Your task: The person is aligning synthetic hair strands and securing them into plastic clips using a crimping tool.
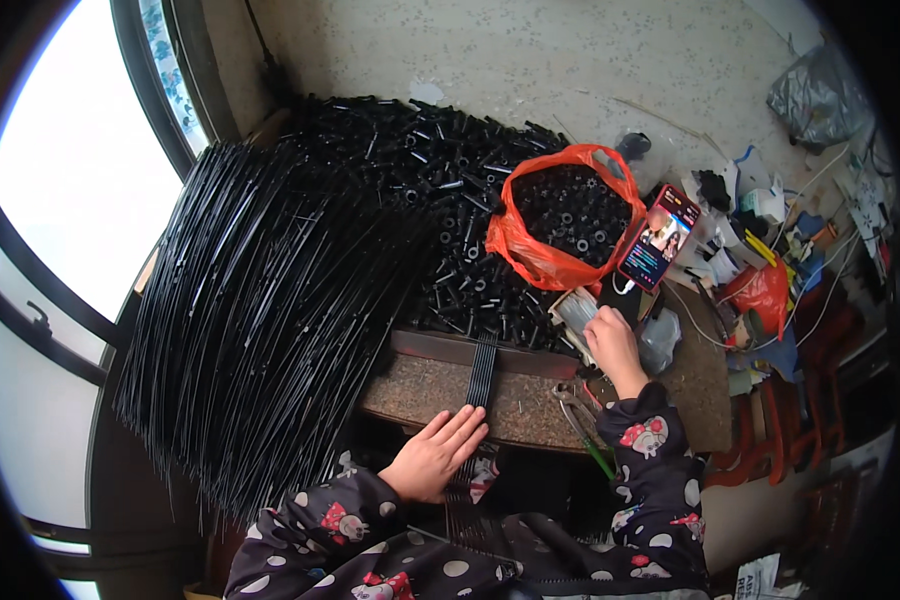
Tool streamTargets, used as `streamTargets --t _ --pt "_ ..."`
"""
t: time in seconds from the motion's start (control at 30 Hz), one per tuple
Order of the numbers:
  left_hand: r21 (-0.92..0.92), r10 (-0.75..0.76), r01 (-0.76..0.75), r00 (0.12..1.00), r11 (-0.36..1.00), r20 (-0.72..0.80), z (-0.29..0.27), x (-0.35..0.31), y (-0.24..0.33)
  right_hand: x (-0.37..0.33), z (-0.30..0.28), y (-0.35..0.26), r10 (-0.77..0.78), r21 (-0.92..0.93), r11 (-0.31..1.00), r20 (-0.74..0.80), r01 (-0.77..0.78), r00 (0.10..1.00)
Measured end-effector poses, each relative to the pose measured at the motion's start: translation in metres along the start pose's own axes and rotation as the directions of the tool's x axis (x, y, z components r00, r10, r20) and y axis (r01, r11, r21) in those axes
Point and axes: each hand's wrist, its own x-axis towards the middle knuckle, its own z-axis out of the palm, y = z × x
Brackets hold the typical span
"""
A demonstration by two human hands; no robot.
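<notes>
A speckled stone bench [425, 385] sits at centre frame. On it lie a small bundle of black rods [482, 372], a heap of black tubular parts [440, 190] above, an orange bag [560, 262] of parts, and a propped phone [658, 237] at right.

Orange plastic bag [555, 262]: open, slumped, holding black tube pieces, just beyond my right hand [613, 340]. Phone [658, 237]: propped against the bag's right side, red-edged, its lit screen showing colourful pictures. Grey crumpled bag [818, 95]: far right, top. Smaller red bag [763, 292]: right of the phone, among clutter. Printed white paper [760, 577]: bottom right.
</notes>
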Motion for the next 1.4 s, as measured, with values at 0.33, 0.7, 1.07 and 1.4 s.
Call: streamTargets --t 0.33,0.7,1.07,1.4 --pt "-0.106 -0.031 0.03 0.999 0.994 -0.009 0.003 -0.001 0.006 0.004 -0.008 0.0 -0.03 0.055 0.998 -0.014 0.031 0.999" --pt "-0.159 -0.041 0.041 0.999 0.986 0.008 0.001 0.002 0.003 0.002 0.025 -0.086 -0.153 0.368 0.922 0.056 0.122 0.987" --pt "-0.137 -0.043 0.048 0.998 0.989 0.038 0.0 -0.001 0.002 0.005 0.021 -0.096 -0.109 0.401 0.914 0.103 0.059 0.989" --pt "-0.099 -0.004 0.011 0.998 0.995 0.066 -0.004 -0.001 -0.002 0.02 0.029 -0.104 -0.133 0.337 0.937 0.112 0.088 0.985"
